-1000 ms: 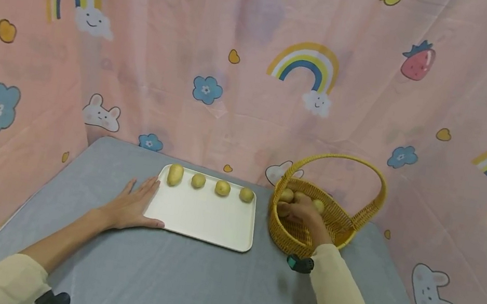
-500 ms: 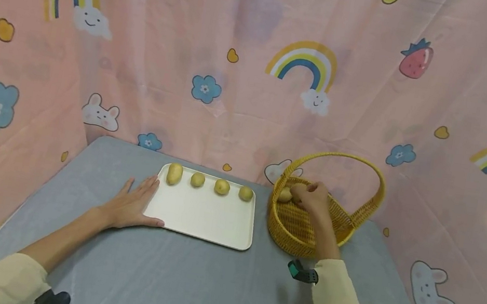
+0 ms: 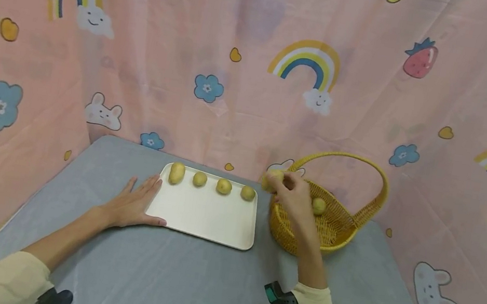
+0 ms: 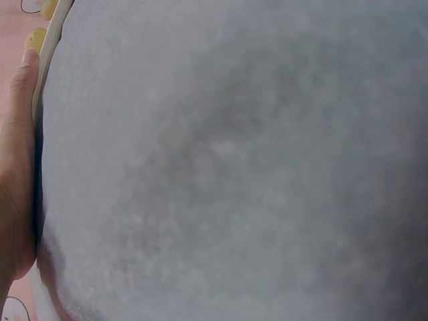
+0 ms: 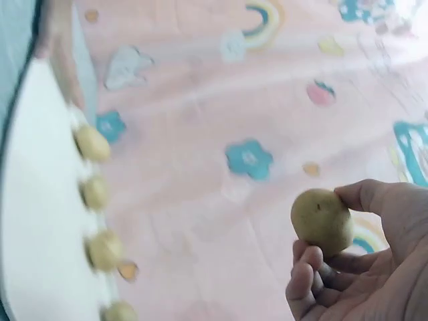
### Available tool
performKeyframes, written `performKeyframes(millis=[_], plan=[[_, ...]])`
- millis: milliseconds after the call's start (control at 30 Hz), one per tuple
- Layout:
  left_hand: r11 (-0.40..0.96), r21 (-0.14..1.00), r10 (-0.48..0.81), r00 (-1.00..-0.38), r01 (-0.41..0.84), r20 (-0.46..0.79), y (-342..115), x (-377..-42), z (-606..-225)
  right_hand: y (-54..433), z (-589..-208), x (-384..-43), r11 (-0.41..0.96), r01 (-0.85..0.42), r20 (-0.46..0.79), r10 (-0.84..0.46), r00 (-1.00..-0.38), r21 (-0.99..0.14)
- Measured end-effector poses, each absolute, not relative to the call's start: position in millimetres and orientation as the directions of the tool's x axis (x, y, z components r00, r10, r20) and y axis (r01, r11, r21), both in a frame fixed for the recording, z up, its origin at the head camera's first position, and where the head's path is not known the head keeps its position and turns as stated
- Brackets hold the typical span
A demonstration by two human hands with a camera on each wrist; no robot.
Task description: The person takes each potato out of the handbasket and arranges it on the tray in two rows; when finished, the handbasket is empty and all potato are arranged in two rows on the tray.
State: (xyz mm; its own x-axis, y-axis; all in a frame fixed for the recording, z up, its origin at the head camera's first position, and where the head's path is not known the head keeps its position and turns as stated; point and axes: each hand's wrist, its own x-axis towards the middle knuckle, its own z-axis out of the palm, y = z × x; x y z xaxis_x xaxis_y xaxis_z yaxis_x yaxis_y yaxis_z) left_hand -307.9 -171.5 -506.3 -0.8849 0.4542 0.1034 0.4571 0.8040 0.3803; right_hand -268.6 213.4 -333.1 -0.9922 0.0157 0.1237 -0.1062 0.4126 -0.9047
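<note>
My right hand [image 3: 295, 197] pinches a small round potato [image 5: 322, 219] between thumb and fingers, raised over the left rim of the yellow wicker basket [image 3: 288, 235]. Another potato [image 3: 318, 206] lies inside the basket. Along the far edge of the white rectangular tray [image 3: 203, 214] several potatoes sit in a row, from a longer potato [image 3: 177, 173] at the left to a smaller potato [image 3: 248, 193] at the right. My left hand [image 3: 133, 205] rests at the tray's left side with its fingers spread and straight, the thumb along the front edge.
The basket's tall arched handle [image 3: 342, 155] rises just right of my right hand. A grey cloth [image 3: 186, 285] covers the table. Behind it hangs a pink curtain [image 3: 159, 50] printed with rainbows, flowers and strawberries.
My right hand has come up out of the basket with a potato and moved left towards the tray. The left hand and the tray have stayed in place.
</note>
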Motion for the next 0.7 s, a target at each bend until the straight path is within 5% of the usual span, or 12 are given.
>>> performKeyframes(millis=[300, 700], plan=[[0.802, 0.386, 0.454, -0.885, 0.455, 0.101, -169, -311, -508, 111, -383, -293, 0.368, -0.050, -0.039, -0.232, -0.972, -0.928], [0.808, 0.385, 0.449, -0.889, 0.446, 0.089, -174, -312, -511, 35, -437, -305, 0.592, 0.000, -0.173, -0.236, -0.956, -0.806]])
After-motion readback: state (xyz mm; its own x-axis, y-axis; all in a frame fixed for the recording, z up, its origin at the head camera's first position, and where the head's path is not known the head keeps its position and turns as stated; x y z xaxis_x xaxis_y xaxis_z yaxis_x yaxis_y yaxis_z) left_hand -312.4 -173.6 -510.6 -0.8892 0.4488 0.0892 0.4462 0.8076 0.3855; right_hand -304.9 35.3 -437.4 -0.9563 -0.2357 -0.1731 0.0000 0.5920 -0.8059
